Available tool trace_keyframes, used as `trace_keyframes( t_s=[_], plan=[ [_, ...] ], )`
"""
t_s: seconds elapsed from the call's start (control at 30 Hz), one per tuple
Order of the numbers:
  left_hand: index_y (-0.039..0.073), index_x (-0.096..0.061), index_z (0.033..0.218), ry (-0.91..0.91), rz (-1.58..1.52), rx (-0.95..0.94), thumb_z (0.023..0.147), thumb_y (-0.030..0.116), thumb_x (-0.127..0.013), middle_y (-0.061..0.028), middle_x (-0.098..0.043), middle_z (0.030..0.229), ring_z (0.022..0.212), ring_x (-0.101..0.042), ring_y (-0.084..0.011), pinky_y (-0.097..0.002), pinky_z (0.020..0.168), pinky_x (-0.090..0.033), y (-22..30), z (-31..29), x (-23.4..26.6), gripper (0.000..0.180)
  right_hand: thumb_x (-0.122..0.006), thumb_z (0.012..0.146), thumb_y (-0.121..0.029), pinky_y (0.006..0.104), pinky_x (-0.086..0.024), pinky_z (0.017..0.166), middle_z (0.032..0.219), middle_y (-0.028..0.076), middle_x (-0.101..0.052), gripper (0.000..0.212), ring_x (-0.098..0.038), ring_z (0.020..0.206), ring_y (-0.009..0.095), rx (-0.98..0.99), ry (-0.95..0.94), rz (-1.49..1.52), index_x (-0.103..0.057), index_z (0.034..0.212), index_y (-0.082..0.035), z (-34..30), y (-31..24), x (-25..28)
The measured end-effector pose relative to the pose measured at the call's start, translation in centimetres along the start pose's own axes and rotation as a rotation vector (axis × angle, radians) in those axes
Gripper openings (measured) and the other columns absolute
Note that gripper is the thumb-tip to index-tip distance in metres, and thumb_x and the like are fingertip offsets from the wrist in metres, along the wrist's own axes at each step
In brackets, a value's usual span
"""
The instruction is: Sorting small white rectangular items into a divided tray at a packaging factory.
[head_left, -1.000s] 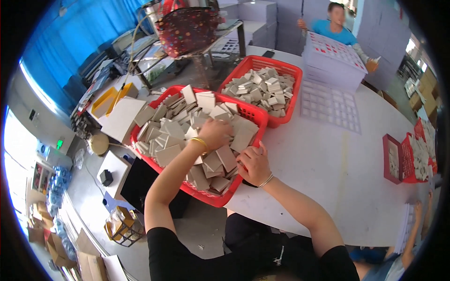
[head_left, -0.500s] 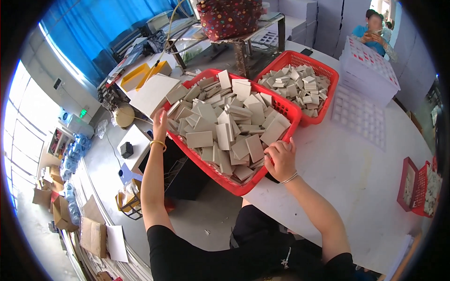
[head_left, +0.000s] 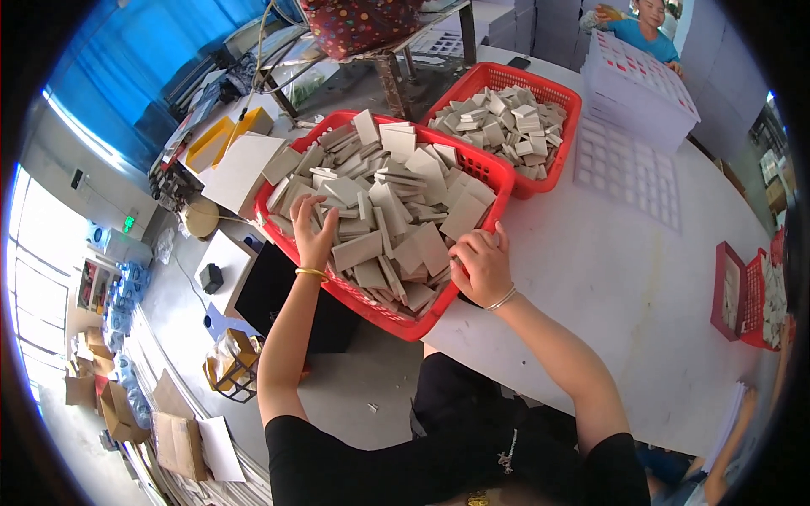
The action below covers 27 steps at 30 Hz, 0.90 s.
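A red plastic basket [head_left: 499, 196], heaped with off-white flat rectangular tiles [head_left: 358, 250], stands in front of me at the table's left edge. My left hand [head_left: 314, 234] reaches over its near left rim, fingers spread and bent above the tiles, touching or just over them; no tile shows in its grip. At the right rim is my right hand [head_left: 483, 266], fingers curled in. A small dark bit shows by its fingertips, too little to name. Behind stands a second red basket [head_left: 576, 126] of smaller off-white pieces.
A white table [head_left: 582, 312] carries a translucent tray [head_left: 629, 173] and a stack of white trays [head_left: 637, 97]. A person [head_left: 641, 34] is behind the stack. A spotted bag [head_left: 359, 25] sits on a metal stand. At the right are small red baskets [head_left: 753, 299].
My left hand has moved from the basket's left rim inward over the tiles. My right hand stays curled at the right rim. The view has shifted; the far person has lowered one hand.
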<state>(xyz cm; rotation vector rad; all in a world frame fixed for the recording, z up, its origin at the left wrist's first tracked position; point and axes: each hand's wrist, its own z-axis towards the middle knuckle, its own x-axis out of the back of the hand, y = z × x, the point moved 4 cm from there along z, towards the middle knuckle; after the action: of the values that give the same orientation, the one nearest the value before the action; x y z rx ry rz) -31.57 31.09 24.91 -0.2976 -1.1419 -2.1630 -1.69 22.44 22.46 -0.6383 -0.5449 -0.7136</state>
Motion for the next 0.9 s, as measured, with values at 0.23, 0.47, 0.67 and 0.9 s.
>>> trace_keyframes(
  t_s=[0.23,0.47,0.67,0.9],
  plan=[
    [0.010,-0.063,0.098,-0.065,0.040,-0.184,0.067,0.012,-0.068,-0.0137,-0.046,0.122,0.115,-0.041,-0.0329,-0.0420,0.097,-0.034,7.1,-1.3,-3.6,0.031,-0.056,0.074,-0.021,0.0462,-0.015,0.105,0.087,0.004,-0.054,0.012,-0.052,0.094,0.023,-0.019,0.000,-0.001,-0.057,0.082,-0.011,-0.2,0.2,0.1],
    [0.009,-0.062,0.092,-0.342,0.002,-0.467,0.066,0.007,-0.063,-0.0136,-0.049,0.120,0.117,-0.041,-0.0364,-0.0454,0.096,-0.036,12.4,-3.3,-8.7,0.026,-0.058,0.074,-0.023,0.0501,-0.019,0.103,0.090,0.006,-0.054,0.017,-0.052,0.092,0.025,-0.014,0.010,-0.030,-0.056,0.084,-0.010,-0.3,0.1,0.2],
    [0.013,-0.055,0.113,-0.582,0.203,-0.484,0.077,0.019,-0.059,-0.0087,-0.048,0.126,0.124,-0.039,-0.0302,-0.0470,0.101,-0.030,13.9,-4.7,-11.1,0.037,-0.059,0.075,-0.024,0.0492,-0.019,0.103,0.093,0.007,-0.053,0.024,-0.052,0.095,0.026,-0.024,-0.018,-0.006,-0.049,0.089,-0.008,-0.7,0.6,0.0],
    [0.008,-0.063,0.093,-0.425,-0.041,-0.477,0.076,0.006,-0.060,-0.0091,-0.062,0.104,0.103,-0.056,-0.0294,-0.0418,0.090,-0.041,14.0,-4.3,-4.4,0.018,-0.060,0.075,-0.027,0.0504,-0.018,0.103,0.094,0.007,-0.052,0.031,-0.051,0.097,0.027,-0.031,0.031,0.004,-0.054,0.102,-0.013,-0.5,0.1,0.0]
  ],
)
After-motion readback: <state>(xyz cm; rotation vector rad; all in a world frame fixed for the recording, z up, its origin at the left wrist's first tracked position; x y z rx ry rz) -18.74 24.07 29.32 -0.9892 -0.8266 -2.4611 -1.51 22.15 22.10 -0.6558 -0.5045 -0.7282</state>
